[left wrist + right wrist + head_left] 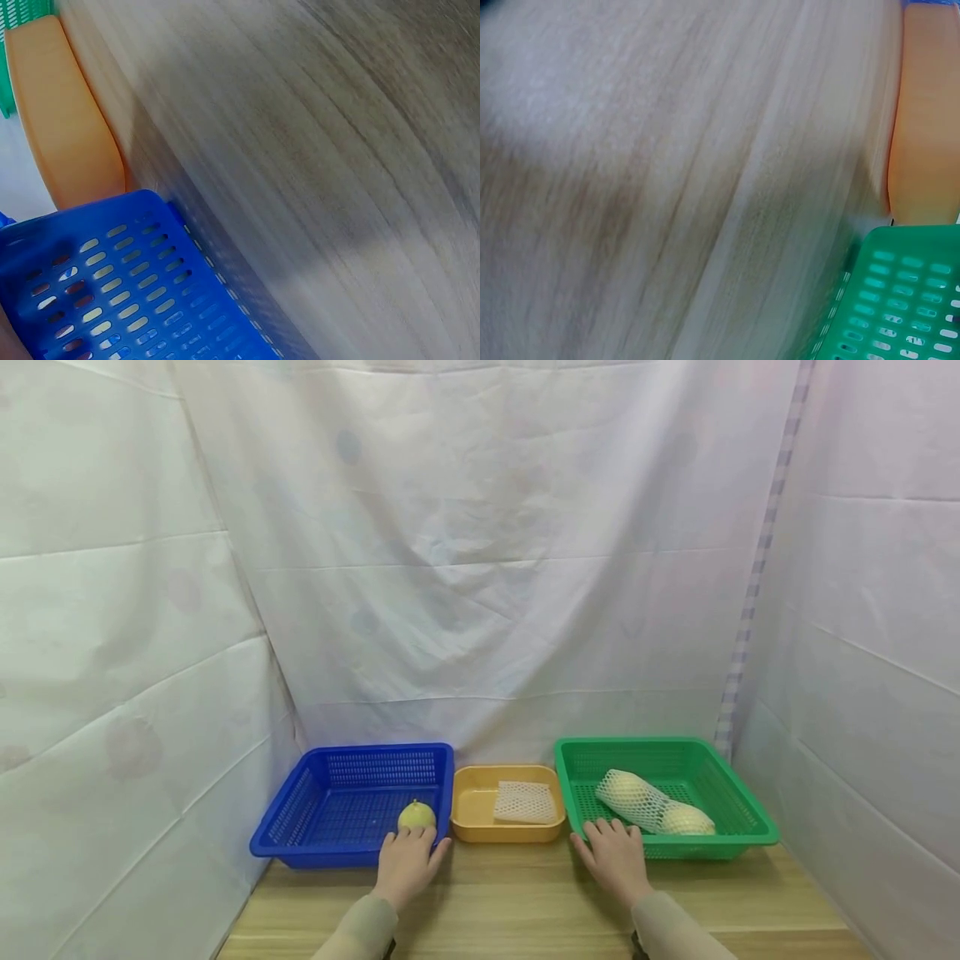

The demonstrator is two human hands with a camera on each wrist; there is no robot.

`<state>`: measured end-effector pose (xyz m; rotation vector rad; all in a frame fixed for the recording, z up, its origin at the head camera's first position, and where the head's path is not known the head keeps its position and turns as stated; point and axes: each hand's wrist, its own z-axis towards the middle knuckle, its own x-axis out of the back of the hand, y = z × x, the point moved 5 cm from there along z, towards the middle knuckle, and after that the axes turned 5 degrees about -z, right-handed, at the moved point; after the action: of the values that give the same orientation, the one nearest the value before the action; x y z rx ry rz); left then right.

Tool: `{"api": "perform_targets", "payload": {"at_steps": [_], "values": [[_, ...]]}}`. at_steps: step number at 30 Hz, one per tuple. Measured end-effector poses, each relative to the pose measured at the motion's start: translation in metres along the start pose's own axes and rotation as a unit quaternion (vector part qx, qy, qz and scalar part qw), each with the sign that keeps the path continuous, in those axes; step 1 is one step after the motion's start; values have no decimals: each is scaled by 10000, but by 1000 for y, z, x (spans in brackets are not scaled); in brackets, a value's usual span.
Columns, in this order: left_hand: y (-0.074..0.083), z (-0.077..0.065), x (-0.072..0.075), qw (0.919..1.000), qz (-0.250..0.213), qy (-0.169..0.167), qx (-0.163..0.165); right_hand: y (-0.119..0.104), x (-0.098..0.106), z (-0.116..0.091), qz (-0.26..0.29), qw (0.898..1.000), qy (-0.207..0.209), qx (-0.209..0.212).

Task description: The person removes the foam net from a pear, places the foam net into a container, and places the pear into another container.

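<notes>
In the head view my left hand [407,864] lies over the near right rim of a blue basket [300,852]. Its fingertips overlap the lower edge of a round yellow-green fruit with a short stem, like a pear [417,815], inside that basket. My right hand [617,860] rests with spread fingers on the near left rim of a green basket [667,745]. Beyond those fingers lie two pale round fruits [624,789] in white foam net sleeves [647,810]. The wrist views show mostly tabletop and the baskets' slotted walls; the left one catches a sliver of hand.
Between the baskets stands a small orange-yellow tray [468,835] holding a flat white foam net [525,802]. All three containers sit in a row on the wooden table [510,902]. White cloth [480,568] hangs behind and along both sides.
</notes>
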<state>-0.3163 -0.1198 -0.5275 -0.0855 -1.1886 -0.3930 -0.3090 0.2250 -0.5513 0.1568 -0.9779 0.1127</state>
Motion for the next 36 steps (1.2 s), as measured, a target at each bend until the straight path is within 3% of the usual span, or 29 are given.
{"api": "perform_targets", "payload": {"at_steps": [16,23,32,36], "values": [[-5,2,-9,10000,-17,-78,49,2,1,5,102,9951,-961,-194],[-4,2,-8,10000,18,-54,9,9,8,14,643,9860,-1484,-412],[-3,0,-6,10000,-25,-11,-10,34,29,35,1319,9790,-1462,-532],[-3,2,-6,10000,-49,21,19,55,36,45,1307,9804,-1351,-582]]}}
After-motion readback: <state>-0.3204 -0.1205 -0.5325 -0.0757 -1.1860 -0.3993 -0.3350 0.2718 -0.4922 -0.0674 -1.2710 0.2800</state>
